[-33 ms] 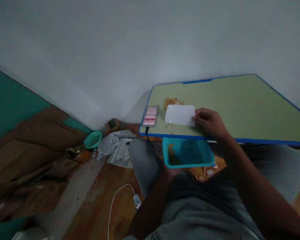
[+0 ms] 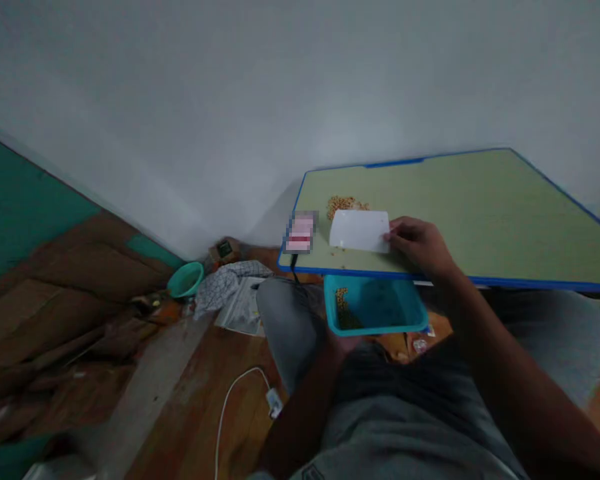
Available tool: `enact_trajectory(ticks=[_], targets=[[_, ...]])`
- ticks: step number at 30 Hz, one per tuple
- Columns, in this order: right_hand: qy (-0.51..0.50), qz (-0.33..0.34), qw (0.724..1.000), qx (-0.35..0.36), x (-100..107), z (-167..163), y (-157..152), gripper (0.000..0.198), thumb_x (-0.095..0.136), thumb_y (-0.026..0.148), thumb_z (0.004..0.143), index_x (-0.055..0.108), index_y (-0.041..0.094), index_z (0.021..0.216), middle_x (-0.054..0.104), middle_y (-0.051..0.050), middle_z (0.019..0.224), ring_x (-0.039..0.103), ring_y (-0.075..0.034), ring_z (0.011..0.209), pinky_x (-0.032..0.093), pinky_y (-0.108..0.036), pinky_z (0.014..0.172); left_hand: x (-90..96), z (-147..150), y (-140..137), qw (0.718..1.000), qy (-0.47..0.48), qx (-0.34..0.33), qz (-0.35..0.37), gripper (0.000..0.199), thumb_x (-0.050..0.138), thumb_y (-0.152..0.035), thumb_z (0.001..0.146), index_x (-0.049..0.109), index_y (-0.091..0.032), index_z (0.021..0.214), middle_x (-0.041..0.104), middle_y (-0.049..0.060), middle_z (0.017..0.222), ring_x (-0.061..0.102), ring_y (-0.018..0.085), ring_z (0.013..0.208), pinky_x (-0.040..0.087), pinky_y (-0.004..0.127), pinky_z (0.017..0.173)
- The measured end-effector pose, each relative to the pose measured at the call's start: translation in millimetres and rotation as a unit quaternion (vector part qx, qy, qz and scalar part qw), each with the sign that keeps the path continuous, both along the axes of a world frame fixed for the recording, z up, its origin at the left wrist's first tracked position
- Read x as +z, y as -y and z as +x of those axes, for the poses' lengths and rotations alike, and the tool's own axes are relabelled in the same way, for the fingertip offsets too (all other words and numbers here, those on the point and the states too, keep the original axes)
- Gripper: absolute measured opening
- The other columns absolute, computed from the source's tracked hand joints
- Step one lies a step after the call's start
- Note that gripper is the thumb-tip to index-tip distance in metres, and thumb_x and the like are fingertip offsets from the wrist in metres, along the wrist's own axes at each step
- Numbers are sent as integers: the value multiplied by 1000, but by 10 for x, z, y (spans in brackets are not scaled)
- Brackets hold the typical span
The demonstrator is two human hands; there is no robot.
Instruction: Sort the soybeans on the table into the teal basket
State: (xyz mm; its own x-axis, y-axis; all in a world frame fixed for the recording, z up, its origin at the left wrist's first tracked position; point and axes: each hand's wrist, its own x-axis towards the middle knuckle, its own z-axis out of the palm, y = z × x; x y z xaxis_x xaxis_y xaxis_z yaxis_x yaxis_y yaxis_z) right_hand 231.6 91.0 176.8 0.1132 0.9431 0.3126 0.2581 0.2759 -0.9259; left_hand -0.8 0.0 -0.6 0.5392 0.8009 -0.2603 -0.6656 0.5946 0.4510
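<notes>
My right hand point(image 2: 423, 247) pinches the right end of a white rectangular card point(image 2: 360, 231), tilted just above the table top point(image 2: 480, 213). Behind the card lies a heap of small tan beans or kernels point(image 2: 341, 204), partly covered by it. A few loose ones are scattered on the near side of the card. Below the table's front edge, my left hand point(image 2: 347, 343) holds a turquoise plastic basin point(image 2: 395, 307) from its near side, the fingers hidden underneath. Inside the basin, tan kernels point(image 2: 341, 299) and darker small grains gather at the left.
A blurred-out pink item point(image 2: 300, 232) lies at the table's left end, with a dark strap hanging off the edge. On the floor to the left are a green bowl point(image 2: 186, 280), a patterned cloth point(image 2: 230, 283), flattened cardboard point(image 2: 45, 320) and a white cable point(image 2: 225, 407). A wall stands behind the table.
</notes>
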Motion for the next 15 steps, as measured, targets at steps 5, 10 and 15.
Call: enact_trajectory(ticks=[5, 10, 15], targets=[[-9, -23, 999, 38, -1, -10, 6, 32, 88, 50, 74, 77, 22, 85, 74, -3, 70, 65, -20, 63, 51, -34, 65, -7, -48, -1, 1000, -3, -9, 4, 79, 58, -81, 94, 79, -21, 140, 75, 21, 153, 68, 46, 140, 61, 66, 104], [-35, -52, 995, 82, 43, -36, 44, 32, 91, 48, 72, 76, 21, 82, 72, -2, 69, 62, -17, 60, 48, -31, 60, 37, -74, 1, 999, -25, -6, 25, 73, 66, -74, 90, 78, -23, 141, 74, 21, 155, 68, 46, 139, 62, 64, 100], [-39, -77, 986, 142, 108, -46, 105, 29, 92, 42, 71, 73, 21, 78, 67, 1, 67, 59, -15, 58, 45, -28, 56, 120, -66, -11, 999, -17, -3, 40, 83, 59, -81, 93, 73, -23, 149, 67, 21, 165, 70, 47, 135, 65, 60, 90]])
